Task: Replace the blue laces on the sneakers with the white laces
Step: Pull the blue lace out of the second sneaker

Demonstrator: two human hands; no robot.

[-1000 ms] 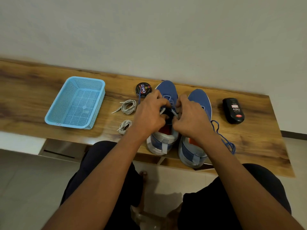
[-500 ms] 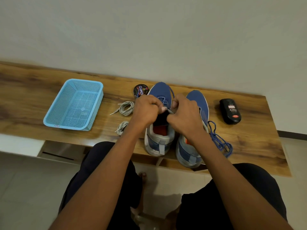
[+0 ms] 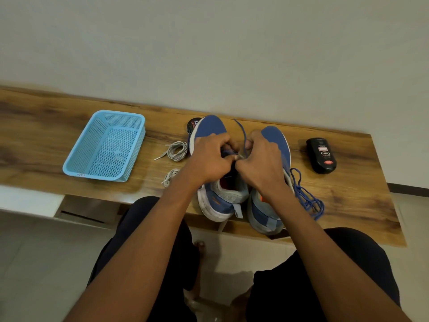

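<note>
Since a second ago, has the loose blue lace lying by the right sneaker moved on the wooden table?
Yes. The loose blue lace has bunched up nearer the table's front edge and stretches farther toward it, judged against the black polish bottle, which stayed put.

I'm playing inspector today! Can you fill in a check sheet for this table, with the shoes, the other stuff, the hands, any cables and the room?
Surface: wooden table, against a wall.
Job's things: left sneaker being unlaced, blue lace sticking up; right sneaker with a loose blue lace beside it; two white laces coiled, unused.
Clutter: blue basket; polish tin; black bottle.
Grippers: left hand and right hand pinch the lacing.
Cables: nothing seen.
Surroundings: plain wall, tiled floor.
</note>
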